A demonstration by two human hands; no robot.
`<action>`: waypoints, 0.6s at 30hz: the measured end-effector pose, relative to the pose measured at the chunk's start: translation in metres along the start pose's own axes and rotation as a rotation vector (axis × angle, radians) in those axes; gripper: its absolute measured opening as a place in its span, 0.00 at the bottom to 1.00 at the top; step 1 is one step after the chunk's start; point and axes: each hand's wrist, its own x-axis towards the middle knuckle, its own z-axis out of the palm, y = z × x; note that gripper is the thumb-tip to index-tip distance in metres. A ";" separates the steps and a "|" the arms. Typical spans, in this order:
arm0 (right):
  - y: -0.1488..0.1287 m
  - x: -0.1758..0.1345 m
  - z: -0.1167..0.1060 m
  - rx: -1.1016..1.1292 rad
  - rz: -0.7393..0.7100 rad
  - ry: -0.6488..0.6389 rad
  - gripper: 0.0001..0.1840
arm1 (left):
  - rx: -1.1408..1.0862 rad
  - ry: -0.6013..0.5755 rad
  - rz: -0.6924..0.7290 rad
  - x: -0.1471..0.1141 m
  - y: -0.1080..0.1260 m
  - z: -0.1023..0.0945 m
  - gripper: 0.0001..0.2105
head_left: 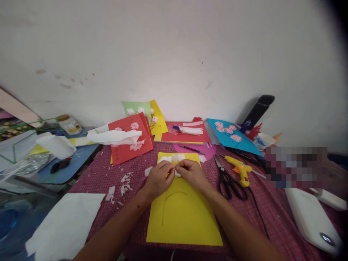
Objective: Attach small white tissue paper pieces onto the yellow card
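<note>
Over the top part of a yellow sheet of card (186,221), my left hand (161,178) and my right hand (192,174) meet fingertip to fingertip. Both are closed in a pinch on a small piece of white tissue paper (177,174), mostly hidden by the fingers. Curved pencil-like lines run across the card below them. White tissue pieces (164,158) lie along the card's top edge, and another white piece (148,171) rests left of my left hand.
Right of the card lie black-handled scissors (230,181) and a yellow glue gun (240,169) with its cord. Torn white scraps (125,184) and a white sheet (67,221) are at left. Flower-decorated red cards (130,145) and a blue card (233,136) stand behind.
</note>
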 end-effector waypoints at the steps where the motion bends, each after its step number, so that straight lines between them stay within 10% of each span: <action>1: 0.000 0.000 0.000 0.003 0.001 0.002 0.07 | 0.010 -0.007 0.009 -0.001 0.000 0.000 0.07; 18: 0.002 0.001 0.001 -0.010 -0.010 -0.012 0.08 | 0.029 0.048 0.064 0.001 0.000 0.001 0.05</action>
